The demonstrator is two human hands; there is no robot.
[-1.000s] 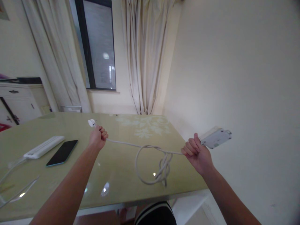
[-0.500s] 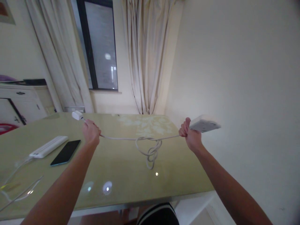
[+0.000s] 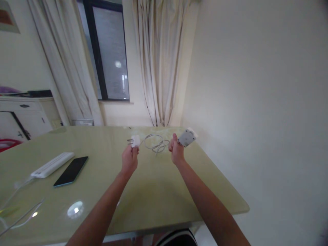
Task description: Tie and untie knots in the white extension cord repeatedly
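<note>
My left hand (image 3: 129, 159) is closed round the white cable just below its white plug (image 3: 135, 140), whose prongs point left. My right hand (image 3: 176, 150) is closed round the other end of the cable, right under a small white socket block (image 3: 187, 137) that tilts up to the right. Between the two hands the white cable (image 3: 155, 143) hangs in a loose tangled loop above the far part of the yellow-green glass-topped table (image 3: 159, 191). Both arms reach forward, the hands close together.
On the table's left lie a long white power strip (image 3: 52, 164) and a black phone (image 3: 71, 166), with thin white wires (image 3: 19, 215) near the left front corner. A white cabinet (image 3: 24, 114) stands at left. Window and curtains (image 3: 160, 61) are behind; a bare wall is at right.
My hands were stretched wide apart with the cable pulled taut and knotted in the middle. They have come together and moved forward, and the cable now hangs slack in a loop.
</note>
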